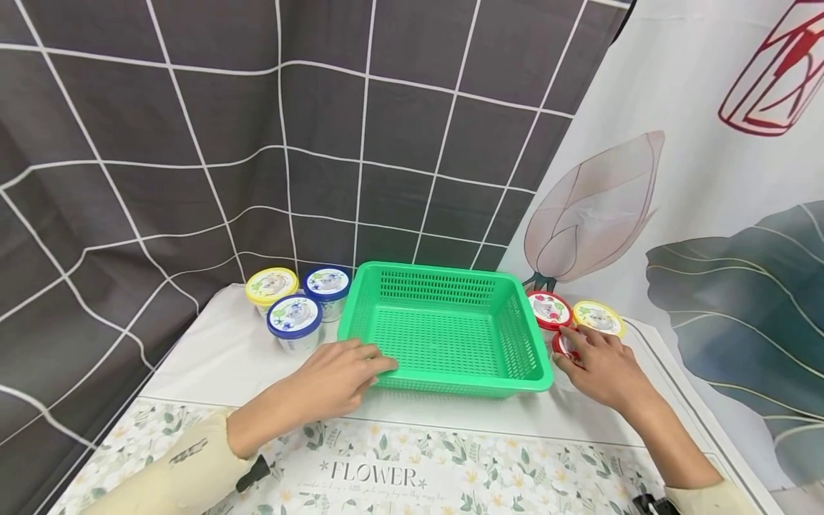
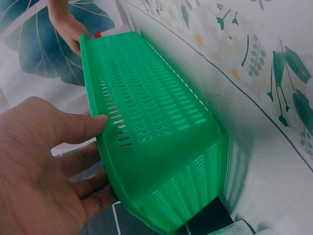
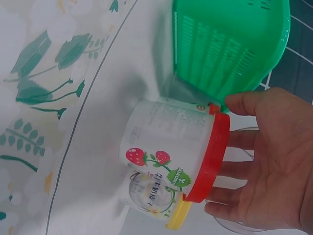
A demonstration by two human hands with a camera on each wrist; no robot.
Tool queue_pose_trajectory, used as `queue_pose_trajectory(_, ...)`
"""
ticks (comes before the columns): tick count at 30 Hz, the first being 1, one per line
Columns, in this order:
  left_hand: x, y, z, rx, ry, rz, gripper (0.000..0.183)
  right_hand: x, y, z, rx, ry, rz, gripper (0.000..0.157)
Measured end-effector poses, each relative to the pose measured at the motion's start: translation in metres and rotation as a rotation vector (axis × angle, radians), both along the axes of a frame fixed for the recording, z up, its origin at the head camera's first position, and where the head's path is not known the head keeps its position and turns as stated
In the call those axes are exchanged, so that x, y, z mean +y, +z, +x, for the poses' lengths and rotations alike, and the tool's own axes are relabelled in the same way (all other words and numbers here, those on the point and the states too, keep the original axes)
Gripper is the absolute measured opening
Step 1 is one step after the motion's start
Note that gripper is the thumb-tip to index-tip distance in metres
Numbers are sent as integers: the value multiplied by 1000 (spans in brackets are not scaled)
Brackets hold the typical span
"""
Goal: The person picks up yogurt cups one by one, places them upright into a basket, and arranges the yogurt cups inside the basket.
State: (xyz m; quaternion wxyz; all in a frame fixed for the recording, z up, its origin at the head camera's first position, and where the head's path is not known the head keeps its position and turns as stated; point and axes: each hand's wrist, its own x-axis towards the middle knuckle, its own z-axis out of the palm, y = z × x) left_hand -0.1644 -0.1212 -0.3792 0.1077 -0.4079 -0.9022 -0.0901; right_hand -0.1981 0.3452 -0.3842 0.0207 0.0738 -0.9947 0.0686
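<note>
My left hand (image 1: 341,375) holds the near left rim of a green plastic basket (image 1: 444,383). In the left wrist view, the thumb (image 2: 95,126) lies outside the rim and the fingers go over it to the inside. My right hand (image 1: 605,365) is spread over the lid of a red-lidded tub (image 3: 166,142) printed with strawberries, its fingers (image 3: 222,196) fairly straight. Behind that stand a second red-lidded tub (image 1: 550,309) and a yellow-lidded tub (image 1: 599,317). The tubs are upright, right of the basket.
Left of the basket stand a yellow-lidded tub (image 1: 272,285) and two blue-lidded tubs, one at the back (image 1: 327,282) and one in front (image 1: 295,316). A floral cloth (image 1: 386,465) covers the near table. A dark grid curtain (image 1: 322,129) hangs behind.
</note>
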Motion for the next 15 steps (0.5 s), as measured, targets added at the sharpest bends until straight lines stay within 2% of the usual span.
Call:
queue_pose_trajectory(7, 1, 0, 1, -1, 2, 1, 36, 0, -1, -3, -13, -7, -1, 70)
queue_pose_trajectory(15, 1, -1, -1, -7, 13, 3, 36, 1, 5, -8, -34, -2, 20, 66)
